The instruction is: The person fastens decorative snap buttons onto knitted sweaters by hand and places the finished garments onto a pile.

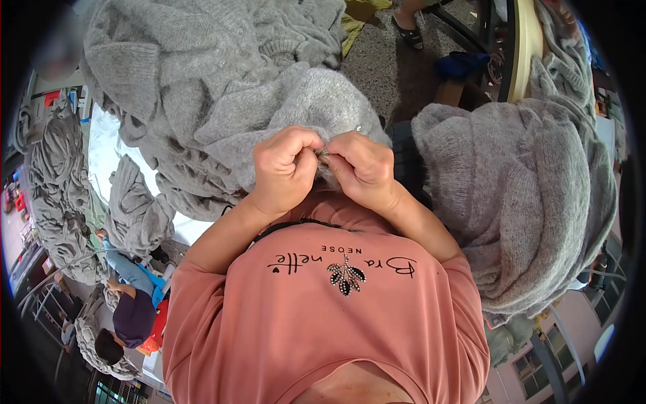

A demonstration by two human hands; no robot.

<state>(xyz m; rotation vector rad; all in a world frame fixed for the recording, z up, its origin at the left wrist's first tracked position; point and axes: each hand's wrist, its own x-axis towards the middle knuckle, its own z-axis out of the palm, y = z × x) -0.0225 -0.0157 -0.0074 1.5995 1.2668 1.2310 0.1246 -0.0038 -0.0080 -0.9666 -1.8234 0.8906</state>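
A fuzzy grey knit garment [296, 101] with shiny buttons is heaped in front of my chest. My left hand [286, 168] is closed, with thumb and index finger pinched at its edge. My right hand [360, 168] pinches the same spot from the other side, and the fingertips of both hands almost meet. Between them shows a small sparkling button [323, 152], partly covered by the fingers. Another shiny button [359, 128] sits on the knit just beyond my right hand.
More grey knitwear [498, 195] is piled at my right, and further heaps [57, 182] lie on the left. A wooden table edge [521, 50] stands at the far right. On the left another person [131, 313] sits among garments. A sandaled foot [407, 30] shows on the speckled floor.
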